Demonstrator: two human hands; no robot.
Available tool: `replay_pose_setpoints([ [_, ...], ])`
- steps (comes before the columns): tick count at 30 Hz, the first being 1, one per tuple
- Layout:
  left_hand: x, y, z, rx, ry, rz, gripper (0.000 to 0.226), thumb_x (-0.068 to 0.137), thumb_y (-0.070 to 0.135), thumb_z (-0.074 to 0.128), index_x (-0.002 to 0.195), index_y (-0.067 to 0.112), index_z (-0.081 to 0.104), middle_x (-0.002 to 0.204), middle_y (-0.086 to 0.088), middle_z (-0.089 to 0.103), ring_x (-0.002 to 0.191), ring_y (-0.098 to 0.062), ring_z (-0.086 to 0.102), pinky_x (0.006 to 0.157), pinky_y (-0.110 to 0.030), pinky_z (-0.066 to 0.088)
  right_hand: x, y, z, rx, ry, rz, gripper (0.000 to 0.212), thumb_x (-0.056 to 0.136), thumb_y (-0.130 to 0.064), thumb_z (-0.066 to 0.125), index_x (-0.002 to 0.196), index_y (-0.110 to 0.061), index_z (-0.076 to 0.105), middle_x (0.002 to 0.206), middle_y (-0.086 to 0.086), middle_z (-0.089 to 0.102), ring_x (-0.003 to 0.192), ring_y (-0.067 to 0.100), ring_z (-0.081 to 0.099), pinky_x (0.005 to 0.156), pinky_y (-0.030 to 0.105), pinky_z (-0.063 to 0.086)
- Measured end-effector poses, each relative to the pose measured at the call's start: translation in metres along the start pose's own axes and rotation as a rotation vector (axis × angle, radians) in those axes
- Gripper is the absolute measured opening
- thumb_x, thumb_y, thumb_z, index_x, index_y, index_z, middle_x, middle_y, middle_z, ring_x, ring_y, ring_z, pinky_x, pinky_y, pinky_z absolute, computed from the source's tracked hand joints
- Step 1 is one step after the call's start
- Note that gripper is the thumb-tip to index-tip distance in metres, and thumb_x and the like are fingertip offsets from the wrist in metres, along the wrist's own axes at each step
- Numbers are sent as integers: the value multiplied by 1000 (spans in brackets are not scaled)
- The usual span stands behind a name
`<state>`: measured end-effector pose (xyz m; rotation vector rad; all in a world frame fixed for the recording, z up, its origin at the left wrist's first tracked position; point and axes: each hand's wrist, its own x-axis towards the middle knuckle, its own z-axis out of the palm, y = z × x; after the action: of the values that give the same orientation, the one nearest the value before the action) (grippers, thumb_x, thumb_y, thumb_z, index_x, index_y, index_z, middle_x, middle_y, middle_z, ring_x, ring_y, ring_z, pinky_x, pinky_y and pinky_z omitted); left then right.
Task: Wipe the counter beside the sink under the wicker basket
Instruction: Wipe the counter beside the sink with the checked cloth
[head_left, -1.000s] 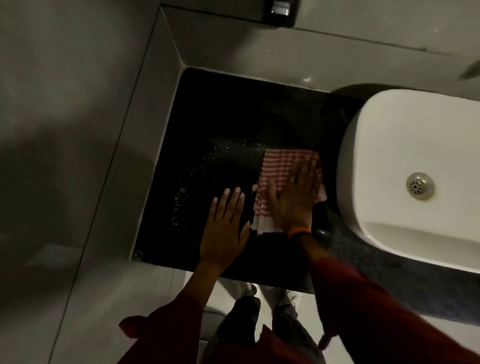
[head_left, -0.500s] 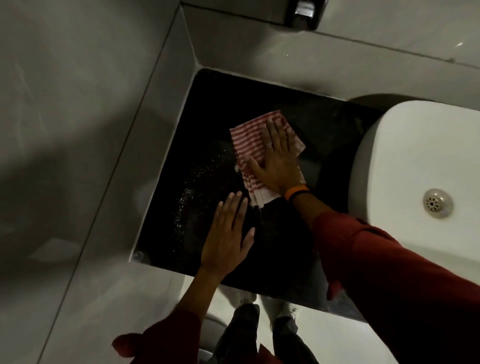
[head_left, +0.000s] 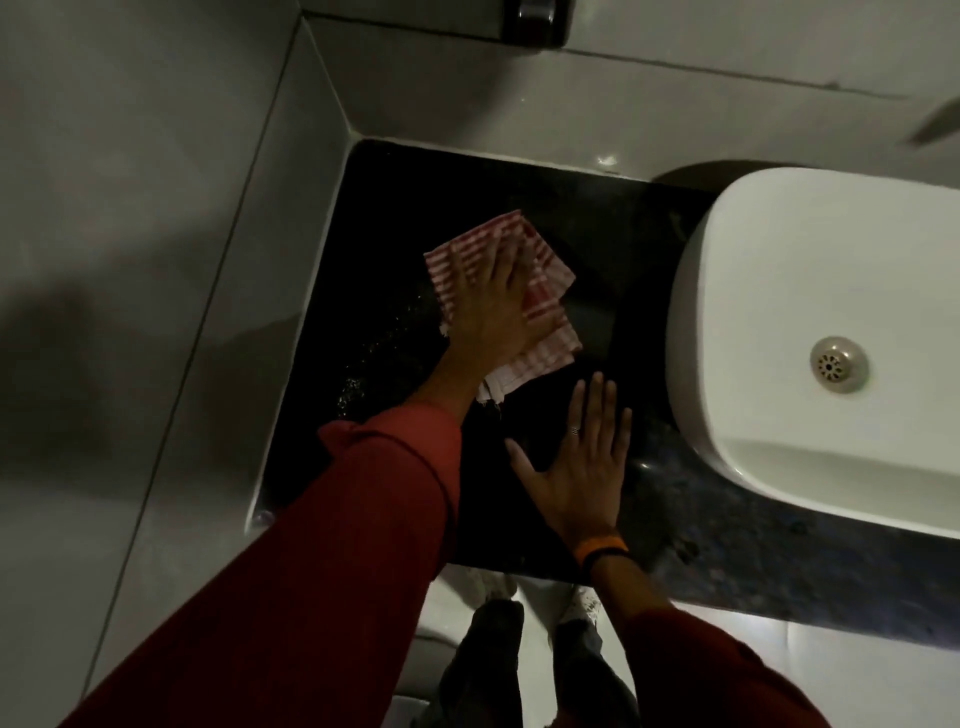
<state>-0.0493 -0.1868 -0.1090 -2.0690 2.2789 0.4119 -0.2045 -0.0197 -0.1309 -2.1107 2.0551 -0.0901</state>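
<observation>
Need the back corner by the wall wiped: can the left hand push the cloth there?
Probably yes. The left hand lies flat on the cloth, and the dark counter between it and the wall corner looks bare, with nothing in the way.

Wearing dark red long sleeves (head_left: 363, 519) on both arms; sporting orange band with black strap (head_left: 602, 552) at right wrist, ring (head_left: 573, 429) on right hand (head_left: 582, 467); showing dark trousers (head_left: 524, 670), pale shoes (head_left: 582, 605) below.

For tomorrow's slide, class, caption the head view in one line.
Left hand presses a red-striped cloth on the dark counter beside the white sink; right hand rests flat.
</observation>
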Motion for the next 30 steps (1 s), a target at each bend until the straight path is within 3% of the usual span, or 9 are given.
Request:
replay_pose_setpoints([
  [4, -10, -22, 5, -29, 58, -130, 101, 81, 82, 36, 159, 20, 18, 169, -6, 18, 156, -34, 12, 118, -71, 12, 3, 0, 1, -24, 1, 4, 113, 84, -84, 34, 161, -6, 6, 171, 15, 0, 159, 29, -1, 128, 56, 10],
  [10, -84, -83, 13, -75, 159, -478, 99, 83, 85, 23, 160, 22, 14, 169, -5, 15, 156, -32, 15, 118, -69, 17, 3, 3, 3, -16, 34, -21, 112, 85, -85, 31, 161, -6, 5, 171, 16, 2, 159, 31, 0, 128, 57, 8],
  [14, -146, -75, 29, -117, 209, -674, 101, 83, 87, 18, 159, 20, 16, 167, -8, 22, 153, -36, 23, 120, -66, 18, 3, 4, 5, -16, 32, -27, 113, 85, -86, 29, 160, -6, 4, 171, 17, 3, 159, 31, 0, 128, 56, 6],
  [20, -213, -36, 49, -192, 131, -940, 102, 83, 86, 23, 157, 17, 17, 165, -12, 26, 152, -40, 24, 115, -72, 15, 2, 3, 7, -3, 25, -43, 112, 86, -85, 30, 160, -5, 4, 170, 18, 5, 159, 33, 3, 128, 57, 7],
  [24, -222, -4, 41, -338, 161, -1039, 105, 82, 86, 19, 160, 17, 7, 170, -11, 8, 155, -39, 9, 116, -68, -4, 1, 1, 4, 8, 8, -45, 112, 86, -84, 32, 159, -3, 8, 170, 19, 6, 158, 34, 4, 127, 59, 10],
  [26, -220, 6, 32, -497, 145, -1083, 102, 87, 82, 25, 160, 18, -3, 170, -9, -4, 157, -37, -3, 119, -73, -4, -1, 1, -2, 23, -19, -35, 112, 86, -83, 35, 160, -3, 7, 170, 20, 4, 158, 35, 2, 127, 60, 9],
  [28, -219, 8, 17, -692, 137, -1099, 100, 90, 79, 30, 160, 16, -6, 170, -10, -10, 156, -36, -10, 121, -68, -6, -5, -6, -9, 79, -6, -34, 110, 86, -81, 38, 160, -5, 9, 170, 20, 4, 158, 35, 2, 127, 59, 7],
  [30, -218, 3, -1, -789, 171, -1095, 95, 93, 74, 30, 160, 15, -3, 170, -12, -7, 156, -36, -9, 124, -62, -8, -18, -28, -13, 161, 50, -146, 98, 89, -74, 42, 160, -10, 19, 170, 18, 11, 158, 34, 7, 129, 56, 5],
])
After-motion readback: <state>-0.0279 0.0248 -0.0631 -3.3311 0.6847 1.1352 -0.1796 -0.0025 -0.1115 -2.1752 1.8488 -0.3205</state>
